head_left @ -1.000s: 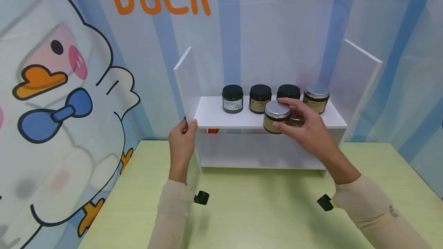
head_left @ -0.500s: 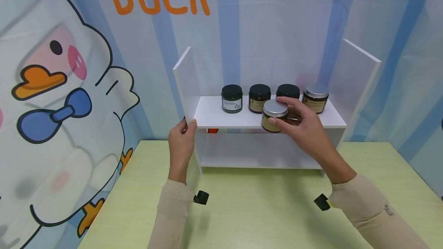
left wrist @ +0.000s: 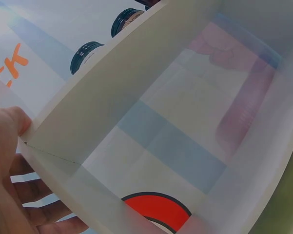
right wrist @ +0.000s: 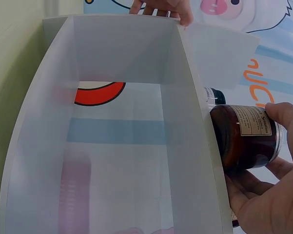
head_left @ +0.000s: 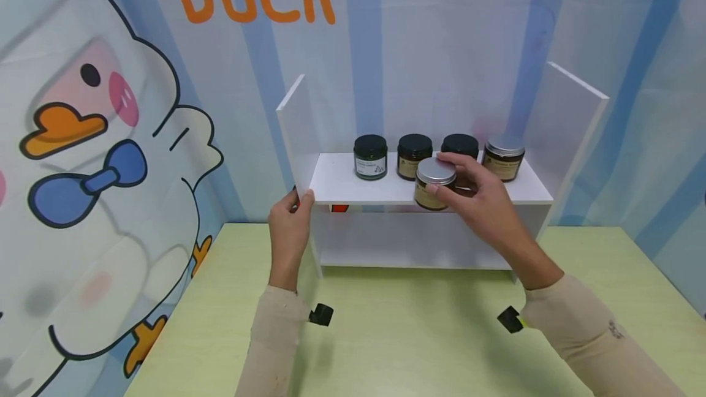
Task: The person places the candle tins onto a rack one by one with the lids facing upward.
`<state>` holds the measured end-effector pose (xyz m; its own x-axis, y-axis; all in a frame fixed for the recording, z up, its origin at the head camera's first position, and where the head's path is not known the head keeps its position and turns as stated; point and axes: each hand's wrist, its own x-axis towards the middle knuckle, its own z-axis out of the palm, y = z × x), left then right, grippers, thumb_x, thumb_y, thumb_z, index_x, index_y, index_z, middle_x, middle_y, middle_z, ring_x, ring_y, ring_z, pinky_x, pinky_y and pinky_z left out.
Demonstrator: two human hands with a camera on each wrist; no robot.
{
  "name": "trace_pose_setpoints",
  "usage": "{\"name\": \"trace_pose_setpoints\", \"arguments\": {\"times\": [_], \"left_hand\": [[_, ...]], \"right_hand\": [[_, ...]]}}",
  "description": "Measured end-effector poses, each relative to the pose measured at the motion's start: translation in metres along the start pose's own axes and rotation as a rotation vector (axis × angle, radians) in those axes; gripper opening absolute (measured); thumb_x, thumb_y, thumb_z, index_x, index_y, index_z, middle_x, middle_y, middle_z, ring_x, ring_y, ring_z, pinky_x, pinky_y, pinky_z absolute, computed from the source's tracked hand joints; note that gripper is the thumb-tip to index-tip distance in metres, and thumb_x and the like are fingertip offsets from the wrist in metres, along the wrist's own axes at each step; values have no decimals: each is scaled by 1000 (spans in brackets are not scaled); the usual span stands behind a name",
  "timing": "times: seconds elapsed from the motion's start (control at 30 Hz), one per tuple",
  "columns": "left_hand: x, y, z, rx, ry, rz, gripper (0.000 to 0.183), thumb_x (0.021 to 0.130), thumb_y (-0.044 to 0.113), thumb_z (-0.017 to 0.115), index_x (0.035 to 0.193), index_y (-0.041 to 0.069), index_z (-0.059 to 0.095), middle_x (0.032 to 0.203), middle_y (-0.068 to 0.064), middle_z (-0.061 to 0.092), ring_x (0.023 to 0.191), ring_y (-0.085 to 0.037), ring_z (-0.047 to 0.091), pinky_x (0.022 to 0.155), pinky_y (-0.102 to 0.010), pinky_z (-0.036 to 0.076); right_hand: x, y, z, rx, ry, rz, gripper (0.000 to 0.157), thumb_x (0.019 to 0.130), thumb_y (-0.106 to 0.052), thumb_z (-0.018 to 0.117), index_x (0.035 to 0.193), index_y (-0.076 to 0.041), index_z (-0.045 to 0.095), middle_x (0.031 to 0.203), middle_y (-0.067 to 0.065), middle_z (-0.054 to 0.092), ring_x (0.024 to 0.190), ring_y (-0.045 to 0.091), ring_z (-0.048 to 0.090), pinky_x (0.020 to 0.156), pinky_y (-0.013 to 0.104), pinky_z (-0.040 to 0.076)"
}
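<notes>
My right hand [head_left: 491, 210] grips an amber glass jar [head_left: 436, 171] with a silver lid and tan label, between thumb and fingers. In the right wrist view this jar's base [right wrist: 226, 136] sits right by the front edge of the upper board. My left hand [head_left: 289, 231] holds the left side panel of a white two-tier shelf [head_left: 353, 192], thumb on its front edge and fingers along its outer side. On the upper board stand a green jar [head_left: 371, 157] with a white label, two dark-lidded jars [head_left: 414, 155], and a silver-lidded jar [head_left: 504, 158] at the right.
The shelf stands on a pale green table [head_left: 397, 336], its tall side panels [head_left: 573, 121] rising above the upper board. Beneath is a lower board [head_left: 408, 250]. A backdrop [head_left: 441, 48] with a duck drawing hangs behind.
My right hand has shifted slightly left with the silver-lidded jar, along the front of the upper board. The left hand keeps its hold on the side panel.
</notes>
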<state>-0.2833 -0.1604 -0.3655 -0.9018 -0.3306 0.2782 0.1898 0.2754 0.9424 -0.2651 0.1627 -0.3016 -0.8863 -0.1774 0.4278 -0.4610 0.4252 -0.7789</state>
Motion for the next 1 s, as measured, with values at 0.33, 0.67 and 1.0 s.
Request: {"name": "trace_pose_setpoints", "arguments": {"times": [0.33,0.67,1.0], "left_hand": [[1,2,0,10,11,-14,53,100,41,59,142,8,60,137,-11,64,106,-25,62,85,-44,52],[1,0,1,5,20,-3,54,100,40,59,143,8,59,137,-10,63,102,-23,61,81,-42,51],[2,0,1,18,21,-9,52,100,40,60,142,9,60,138,-11,63,104,-24,61,82,-42,51]], "right_hand": [[4,-4,5,3,-17,-2,58,94,-35,74,147,-27,53,129,9,64,111,21,62,76,21,51],[7,-8,9,15,-57,28,58,96,-38,70,150,-27,50,135,9,59,118,25,59,83,28,49],[10,-10,14,20,-58,42,59,96,-39,70,149,-25,50,137,8,56,121,26,58,88,36,48]]}}
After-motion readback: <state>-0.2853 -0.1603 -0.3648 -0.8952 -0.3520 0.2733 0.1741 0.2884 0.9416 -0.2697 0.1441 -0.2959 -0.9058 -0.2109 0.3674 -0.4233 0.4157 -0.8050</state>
